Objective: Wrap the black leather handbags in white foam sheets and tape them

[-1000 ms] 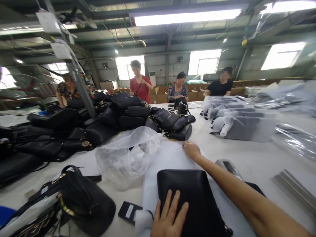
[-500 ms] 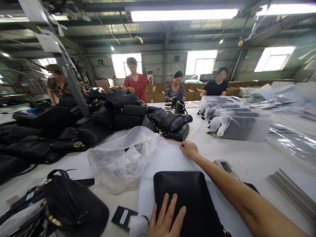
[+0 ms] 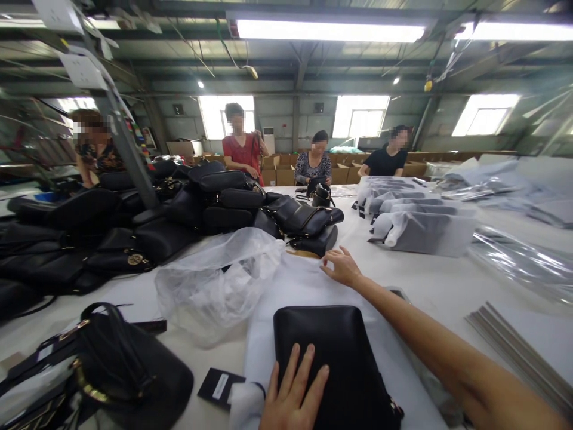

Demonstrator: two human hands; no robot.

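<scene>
A black handbag [image 3: 329,331] lies flat on a thin white sheet [image 3: 298,286] in front of me. My left hand [image 3: 295,388] rests on it with fingers spread. Beyond the bag, my right hand [image 3: 344,267] pinches the far edge of the sheet between thumb and fingers. Left of the sheet, a crumpled translucent plastic bag [image 3: 210,292] touches its side. A black tag with a white label [image 3: 220,385] lies beside my left hand, near a white wrapped bundle [image 3: 247,406].
A black bucket bag [image 3: 152,370] stands at the near left. Black bags [image 3: 179,221] are heaped behind it. Wrapped bags [image 3: 425,233] stand in rows at the right, near clear plastic sleeves [image 3: 523,257] and grey boards [image 3: 514,346]. Several people work across the table.
My right hand's outer fingers have lifted and spread a little at the sheet's far edge. My left hand stays flat on the handbag. The whole view has shifted slightly.
</scene>
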